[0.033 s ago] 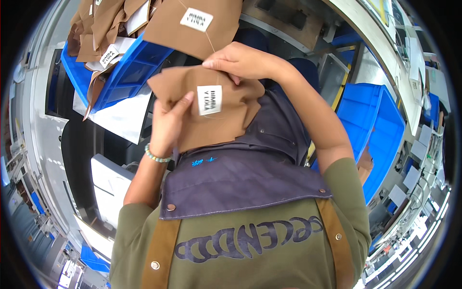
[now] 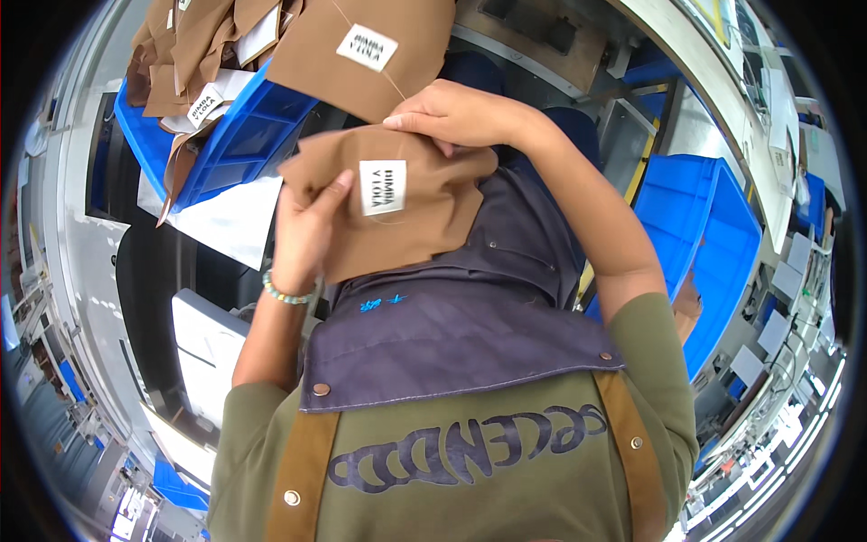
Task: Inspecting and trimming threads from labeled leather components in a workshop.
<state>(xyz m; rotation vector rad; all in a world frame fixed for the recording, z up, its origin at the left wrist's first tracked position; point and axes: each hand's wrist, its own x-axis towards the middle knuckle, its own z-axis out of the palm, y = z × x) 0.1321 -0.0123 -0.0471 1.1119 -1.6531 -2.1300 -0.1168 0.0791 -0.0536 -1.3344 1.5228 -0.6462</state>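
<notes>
Over my lap is a brown fabric piece [image 2: 402,239] with a white printed label [image 2: 383,188] on it. My left hand [image 2: 309,221] is closed on its left side, thumb on top and the other fingers hidden beneath. At its far edge my right hand [image 2: 452,116] is closed in a pinch, its fingertips partly out of sight. A second brown fabric piece [image 2: 316,68] with a similar white label [image 2: 367,47] lies just beyond. A thin thread [image 2: 394,84] runs from that label toward my right hand.
At the far left a blue bin [image 2: 239,135] is heaped with brown labelled pieces [image 2: 199,54]. Another blue bin [image 2: 695,217] stands to my right, with something brown inside. White sheet material [image 2: 226,221] lies under the left bin. A dark apron [image 2: 452,348] covers my lap.
My left hand and the near fabric piece have shifted slightly to the left. My right hand stays nearly in place.
</notes>
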